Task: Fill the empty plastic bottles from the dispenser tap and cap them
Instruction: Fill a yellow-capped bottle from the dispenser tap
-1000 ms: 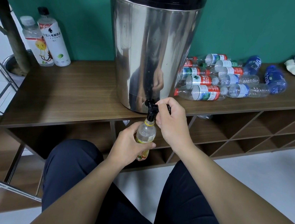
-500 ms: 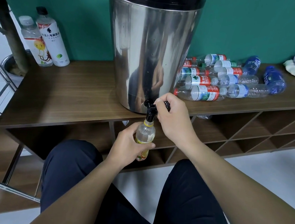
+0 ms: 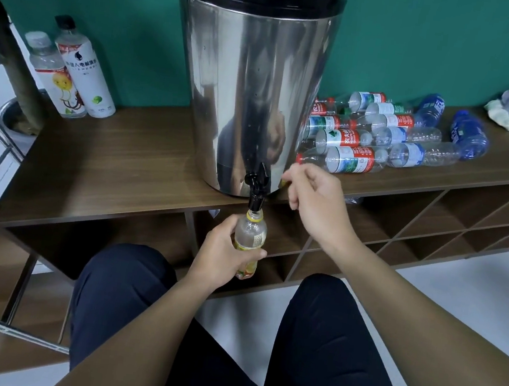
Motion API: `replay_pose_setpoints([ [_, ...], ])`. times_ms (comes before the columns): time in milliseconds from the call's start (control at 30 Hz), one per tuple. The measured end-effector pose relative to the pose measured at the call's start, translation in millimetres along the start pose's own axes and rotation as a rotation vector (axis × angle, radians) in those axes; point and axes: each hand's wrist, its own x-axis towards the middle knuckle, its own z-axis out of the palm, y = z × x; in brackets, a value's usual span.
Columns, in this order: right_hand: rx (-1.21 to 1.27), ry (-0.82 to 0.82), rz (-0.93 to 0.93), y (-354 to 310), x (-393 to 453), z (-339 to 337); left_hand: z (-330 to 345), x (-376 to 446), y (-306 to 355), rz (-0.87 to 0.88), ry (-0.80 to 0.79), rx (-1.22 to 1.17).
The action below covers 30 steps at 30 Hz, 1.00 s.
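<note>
The left hand [image 3: 224,253] has its fingers wrapped round a small clear bottle with a yellow fruit label [image 3: 249,240], holding it upright with its open neck right under the black tap [image 3: 256,190] of the steel dispenser [image 3: 250,81] on the wooden shelf [image 3: 117,161]. The right hand [image 3: 316,196] hangs just right of the tap, off it, fingers loosely curled; something small and yellow shows at its fingertips, too small to name. Empty bottles [image 3: 379,140] lie heaped on the right of the shelf; two capped bottles [image 3: 69,76] stand far left.
</note>
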Motion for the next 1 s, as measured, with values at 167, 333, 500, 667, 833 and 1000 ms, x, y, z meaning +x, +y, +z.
replay_pose_setpoints([
  [167, -0.329, 0.089, 0.018, 43, 15, -23, 7, 2, -3, -0.007, -0.018, 0.035],
  [333, -0.552, 0.057, -0.063, 64, 26, -33, 12, 3, -2, -0.021, -0.003, 0.031],
  [500, -0.64, -0.037, -0.106, 71, 39, -28, 17, 2, 2, -0.025, -0.011, 0.029],
  [667, -0.636, -0.057, -0.048, 78, 48, -18, 19, 2, 4, -0.017, 0.006, 0.015],
  [833, -0.666, -0.057, -0.053, 80, 49, -17, 18, 1, 4, -0.025, -0.002, 0.023],
  [1000, -0.57, -0.118, -0.081, 70, 31, -23, 17, -5, 9, -0.025, -0.018, 0.054],
])
